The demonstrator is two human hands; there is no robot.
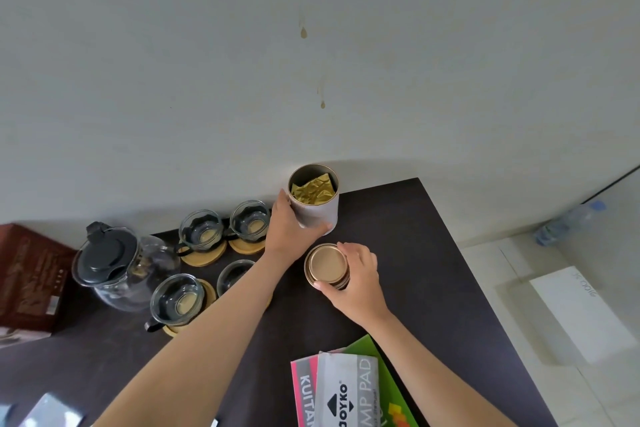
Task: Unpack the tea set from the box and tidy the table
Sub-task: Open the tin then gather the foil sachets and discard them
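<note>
Dark tabletop [398,253] runs against a pale wall [242,62] carrying two brown drip stains. We record the left hand [289,230] wrapped round the side of an open canister [317,208], fingers curled on its wall, the canister upright near the table's far edge. Just below it, the right hand [356,279] pinches the gold lid [326,265] by its rim between thumb and fingertips; we cannot tell whether the lid touches the table.

Risks, in our judgement: the canister stands close to the far edge and could tip or slide off if the left hand pushes while the lid is pressed down. A lid set on askew may jam or bend. The left forearm lies over one glass cup [235,276], so a careless withdrawal could sweep it from its coaster.

Contents: the canister holds a crumpled gold foil packet [313,189], its filling unseen. Beyond the left wrist, two more glass cups [225,227] sit on wooden coasters and a fourth stands nearer us; all appear empty. Further left of that hand, the lidded glass teapot [117,267] looks empty, and a brown box [27,274] rests at the table's end. Beneath the right forearm lie stationery packets [346,388].
</note>
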